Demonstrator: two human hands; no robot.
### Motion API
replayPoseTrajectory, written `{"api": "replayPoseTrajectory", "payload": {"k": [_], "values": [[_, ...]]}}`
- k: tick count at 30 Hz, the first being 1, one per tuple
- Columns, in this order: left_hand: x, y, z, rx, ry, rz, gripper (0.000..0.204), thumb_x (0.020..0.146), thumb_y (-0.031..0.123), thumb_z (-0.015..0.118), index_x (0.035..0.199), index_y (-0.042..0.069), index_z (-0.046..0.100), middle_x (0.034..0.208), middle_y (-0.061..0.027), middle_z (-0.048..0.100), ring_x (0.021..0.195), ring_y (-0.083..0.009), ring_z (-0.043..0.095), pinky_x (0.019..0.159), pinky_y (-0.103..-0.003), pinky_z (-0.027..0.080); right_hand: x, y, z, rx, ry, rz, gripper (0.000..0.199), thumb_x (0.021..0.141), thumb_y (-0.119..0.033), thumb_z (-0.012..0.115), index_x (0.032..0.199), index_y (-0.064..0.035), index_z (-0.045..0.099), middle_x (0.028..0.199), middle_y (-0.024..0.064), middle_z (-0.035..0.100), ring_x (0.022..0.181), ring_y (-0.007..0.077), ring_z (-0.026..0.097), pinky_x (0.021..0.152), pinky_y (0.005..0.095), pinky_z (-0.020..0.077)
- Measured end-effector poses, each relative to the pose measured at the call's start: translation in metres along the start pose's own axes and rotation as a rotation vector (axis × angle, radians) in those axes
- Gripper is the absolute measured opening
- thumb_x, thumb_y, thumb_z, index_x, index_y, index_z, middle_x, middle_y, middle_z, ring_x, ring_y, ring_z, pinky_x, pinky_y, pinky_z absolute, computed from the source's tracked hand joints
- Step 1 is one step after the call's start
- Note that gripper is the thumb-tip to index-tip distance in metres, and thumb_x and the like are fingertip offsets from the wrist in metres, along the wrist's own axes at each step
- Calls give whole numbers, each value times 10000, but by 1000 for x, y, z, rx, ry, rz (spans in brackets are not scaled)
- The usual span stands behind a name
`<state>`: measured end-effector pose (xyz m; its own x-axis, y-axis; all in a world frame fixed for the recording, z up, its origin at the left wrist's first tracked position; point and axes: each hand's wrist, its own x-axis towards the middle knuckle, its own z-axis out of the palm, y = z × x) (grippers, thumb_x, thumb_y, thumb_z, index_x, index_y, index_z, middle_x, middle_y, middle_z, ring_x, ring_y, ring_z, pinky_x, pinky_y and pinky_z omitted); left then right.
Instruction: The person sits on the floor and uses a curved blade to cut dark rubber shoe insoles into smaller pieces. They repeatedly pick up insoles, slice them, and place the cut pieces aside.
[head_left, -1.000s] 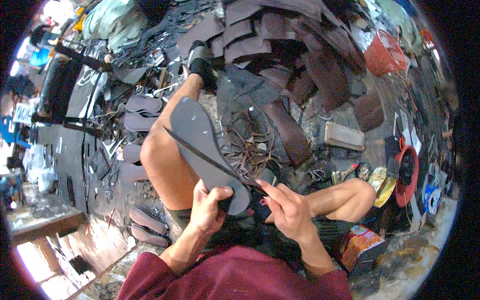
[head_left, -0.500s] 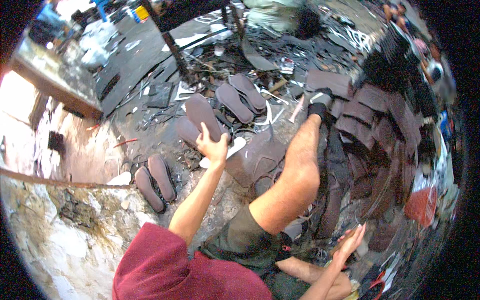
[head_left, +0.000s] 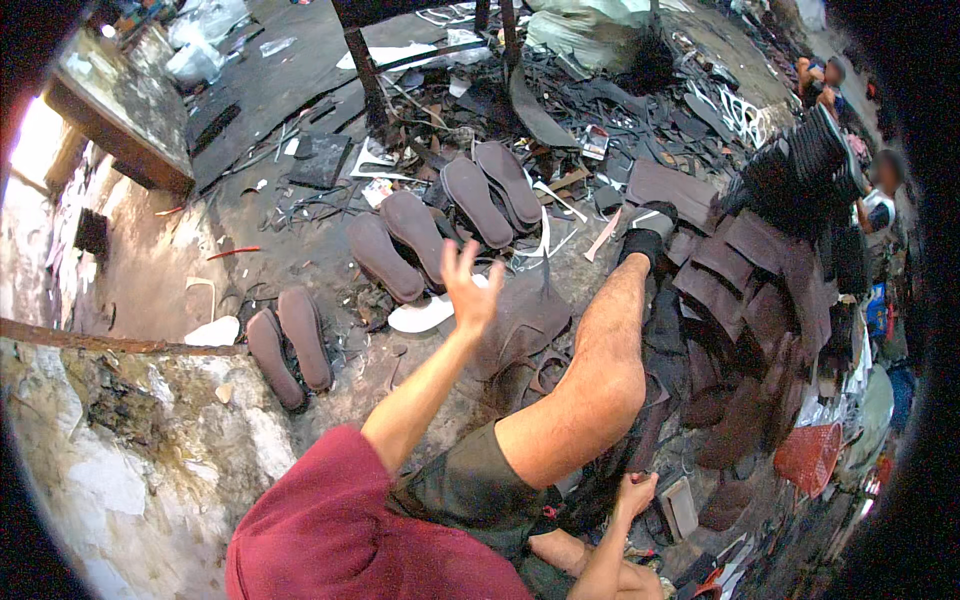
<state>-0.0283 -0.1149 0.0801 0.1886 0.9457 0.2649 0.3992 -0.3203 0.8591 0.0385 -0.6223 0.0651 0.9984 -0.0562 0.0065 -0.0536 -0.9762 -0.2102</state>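
Note:
My left hand (head_left: 471,292) is raised with its fingers spread and nothing in it, close by a pair of brown slipper soles (head_left: 414,232) on the floor. A white sole (head_left: 424,315) lies just below that pair, beside my wrist. Farther off rests another pair of brown soles (head_left: 476,203), and a third pair (head_left: 304,338) lies at the left near the low wall. At the lower right my right hand (head_left: 636,492) is closed beside my bent leg; what its fingers hold, if anything, is hidden. A pale rectangular block (head_left: 680,508) lies right of it.
Brown sheet pieces (head_left: 740,262) are heaped to the right of my outstretched leg. Dark scraps (head_left: 590,110) litter the floor beneath a black stand (head_left: 368,80). A red basket (head_left: 808,458) stands at the right, and people (head_left: 880,195) are at the far right.
My left hand has let go of the brown sole, which now lies beside its mate, and its fingers have spread. My right hand has moved left and closed into a fist. The view has shifted.

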Motion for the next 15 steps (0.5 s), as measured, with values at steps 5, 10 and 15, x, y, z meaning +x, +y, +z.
{"api": "replayPoseTrajectory", "payload": {"k": [5, 10, 15], "values": [[-79, 161, -131, -442, -384, 181, 265, 791, 34, 733, 1053, 17, 698, 1075, -151, 700, 1031, -269, 673, 911, -354, 521, 10, 3, -53, 610, 60, -15, 335, 804, -35, 711, 1056, 51, 509, 806, 137, 639, 687, 227, 637, 594, 345, 530], [-126, 229, -169, -905, -738, 498, 326, 790, 8, 739, 1110, 23, 682, 1093, -141, 690, 1034, -294, 665, 886, -386, 536, 29, 13, -1, 162, -213, -188, 730, 607, -249, 916, 1164, 23, 530, 1040, 186, 635, 932, 352, 616, 825, 443, 494], [-161, 225, -152, -783, -1008, 439, 361, 826, 60, 740, 1177, 29, 658, 1213, -136, 647, 1120, -282, 625, 946, -383, 511, 3, -41, -45, 282, 84, -34, 359, 758, -166, 710, 1032, 3, 551, 804, 209, 656, 776, 413, 634, 749, 476, 490]]}}
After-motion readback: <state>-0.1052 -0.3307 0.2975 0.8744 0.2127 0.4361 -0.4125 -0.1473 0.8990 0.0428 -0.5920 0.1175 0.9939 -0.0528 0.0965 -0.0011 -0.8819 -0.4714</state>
